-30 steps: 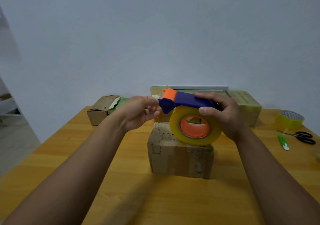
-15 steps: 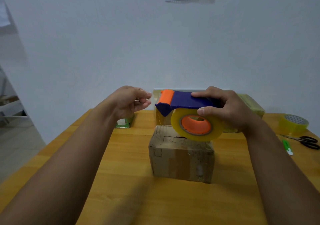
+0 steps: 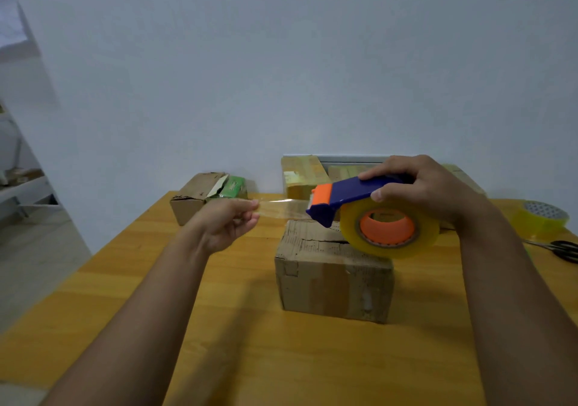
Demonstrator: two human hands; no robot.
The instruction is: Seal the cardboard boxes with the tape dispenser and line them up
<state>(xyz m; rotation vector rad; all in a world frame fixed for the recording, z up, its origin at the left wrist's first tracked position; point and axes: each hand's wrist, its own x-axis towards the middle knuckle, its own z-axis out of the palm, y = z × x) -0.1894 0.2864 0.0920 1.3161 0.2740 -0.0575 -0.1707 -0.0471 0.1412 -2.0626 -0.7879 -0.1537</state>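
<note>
A worn cardboard box (image 3: 331, 280) stands in the middle of the wooden table (image 3: 281, 358), its top seam showing a dark gap. My right hand (image 3: 419, 192) grips the blue and orange tape dispenser (image 3: 353, 199) with its yellowish tape roll (image 3: 391, 227) just above the box's right top. My left hand (image 3: 228, 224) pinches the free end of a clear tape strip (image 3: 281, 207) that stretches from the dispenser's mouth out to the left of the box.
An open cardboard box (image 3: 194, 196) with a green item (image 3: 233, 185) sits at the back left. Taped boxes (image 3: 301, 174) line the wall behind. A spare tape roll (image 3: 541, 221) and black scissors (image 3: 563, 249) lie at the right.
My left hand has drawn away leftward from the dispenser, pulling a length of clear tape out. My right hand with the dispenser stayed over the box.
</note>
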